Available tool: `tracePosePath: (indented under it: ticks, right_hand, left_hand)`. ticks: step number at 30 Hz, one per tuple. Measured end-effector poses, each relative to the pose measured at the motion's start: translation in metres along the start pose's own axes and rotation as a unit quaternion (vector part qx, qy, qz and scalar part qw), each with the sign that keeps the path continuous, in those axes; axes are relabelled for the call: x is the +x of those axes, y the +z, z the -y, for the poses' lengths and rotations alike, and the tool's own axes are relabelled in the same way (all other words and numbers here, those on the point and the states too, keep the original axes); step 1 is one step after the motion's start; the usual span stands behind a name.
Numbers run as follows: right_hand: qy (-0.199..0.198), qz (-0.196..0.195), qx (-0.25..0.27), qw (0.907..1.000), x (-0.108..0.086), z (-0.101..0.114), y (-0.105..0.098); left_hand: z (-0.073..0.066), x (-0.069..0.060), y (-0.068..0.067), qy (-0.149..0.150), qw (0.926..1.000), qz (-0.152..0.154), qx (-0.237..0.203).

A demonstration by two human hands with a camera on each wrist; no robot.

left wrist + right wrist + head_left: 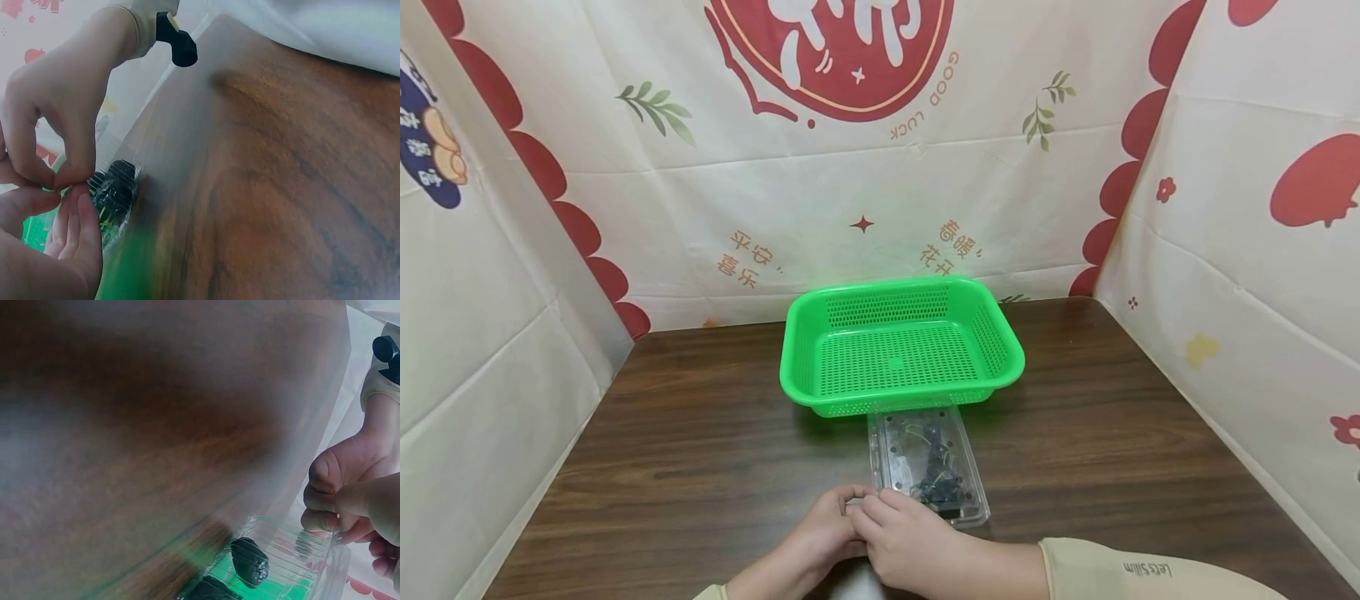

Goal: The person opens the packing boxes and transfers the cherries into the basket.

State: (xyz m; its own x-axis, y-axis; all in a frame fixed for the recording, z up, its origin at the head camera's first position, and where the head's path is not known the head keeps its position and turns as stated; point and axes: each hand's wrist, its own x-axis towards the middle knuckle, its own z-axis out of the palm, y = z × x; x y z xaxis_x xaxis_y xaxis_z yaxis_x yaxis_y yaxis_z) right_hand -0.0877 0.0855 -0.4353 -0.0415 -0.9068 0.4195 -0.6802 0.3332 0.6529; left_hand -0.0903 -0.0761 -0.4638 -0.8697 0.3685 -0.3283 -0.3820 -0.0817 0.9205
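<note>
A clear plastic clamshell box lies flat on the table, against the near side of a green basket. Inside it are dark, shiny rounded pieces with thin yellow-green strands; their kind is unclear. At the box's near left corner, my left hand and right hand meet fingertip to fingertip. The right hand pinches with thumb and forefinger, and the left thumb and fingers close in from below. Both seem to grip the plastic edge, but the fingers mostly hide the exact spot.
The perforated basket holds nothing that I can see and stands near the back of the dark wood table. Printed cloth hangs behind and along both sides of the tabletop.
</note>
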Motion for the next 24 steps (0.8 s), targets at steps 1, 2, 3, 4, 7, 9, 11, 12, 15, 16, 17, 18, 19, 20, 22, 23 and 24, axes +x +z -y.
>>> tracePosePath:
  ticks: [1,2,3,4,7,9,11,12,15,16,17,18,19,20,22,23,24]
  right_hand:
    - [-0.003,0.000,-0.001,1.0000,-0.0001,-0.0001,0.0000]
    - [-0.004,0.000,-0.001,1.0000,-0.0002,-0.0001,0.0000]
    - [-0.005,-0.001,0.000,1.0000,-0.0003,-0.0001,0.0002]
    - [-0.004,-0.002,0.002,1.0000,-0.0004,-0.0001,0.0004]
    - [-0.003,-0.009,0.008,0.9999,-0.0008,0.0006,0.0017]
    - [-0.001,-0.014,0.012,0.9998,-0.0013,0.0014,0.0030]
    - [-0.001,-0.022,0.013,0.9997,-0.0014,0.0022,0.0042]
    - [0.003,-0.027,0.013,0.9995,-0.0007,0.0021,0.0048]
    - [0.013,-0.038,0.012,0.9991,0.0011,0.0002,0.0050]
    - [0.015,-0.042,0.012,0.9989,0.0017,-0.0009,0.0046]
    - [0.018,-0.045,0.012,0.9988,0.0020,-0.0020,0.0042]
    - [0.022,-0.046,0.012,0.9986,0.0020,-0.0029,0.0039]
    - [0.024,-0.046,0.013,0.9986,0.0014,-0.0035,0.0034]
    - [0.026,-0.048,0.013,0.9985,0.0008,-0.0040,0.0031]
    - [0.031,-0.049,0.015,0.9982,-0.0004,-0.0046,0.0030]
    - [0.035,-0.049,0.016,0.9980,-0.0010,-0.0047,0.0030]
    - [0.041,-0.050,0.016,0.9978,-0.0016,-0.0048,0.0031]
  left_hand:
    - [0.0000,0.0000,0.0002,0.000,1.0000,0.000,-0.001]
    - [-0.0002,-0.0002,0.0005,-0.001,1.0000,-0.001,-0.003]
    - [-0.0003,-0.0005,0.0010,-0.001,1.0000,-0.003,-0.003]
    - [-0.0003,-0.0005,0.0013,-0.001,1.0000,-0.005,-0.004]
    - [-0.0004,-0.0014,0.0029,0.001,0.9999,-0.012,-0.006]
    - [-0.0004,-0.0018,0.0037,0.002,0.9999,-0.016,-0.005]
    - [-0.0012,-0.0021,0.0048,-0.002,0.9997,-0.023,-0.001]
    - [-0.0018,-0.0024,0.0052,-0.005,0.9996,-0.026,0.000]
    - [-0.0045,-0.0031,0.0057,-0.016,0.9994,-0.031,0.003]
    - [-0.0053,-0.0034,0.0055,-0.019,0.9994,-0.030,0.002]
    - [-0.0059,-0.0039,0.0052,-0.020,0.9995,-0.026,-0.001]
    - [-0.0064,-0.0040,0.0047,-0.022,0.9995,-0.022,-0.002]
    - [-0.0066,-0.0041,0.0042,-0.023,0.9996,-0.018,-0.003]
    - [-0.0067,-0.0043,0.0035,-0.025,0.9996,-0.013,-0.005]
    - [-0.0061,-0.0034,0.0018,-0.028,0.9996,-0.005,-0.007]
    - [-0.0057,-0.0028,0.0010,-0.030,0.9995,-0.003,-0.006]
    - [-0.0053,-0.0020,0.0000,-0.032,0.9995,-0.002,-0.006]
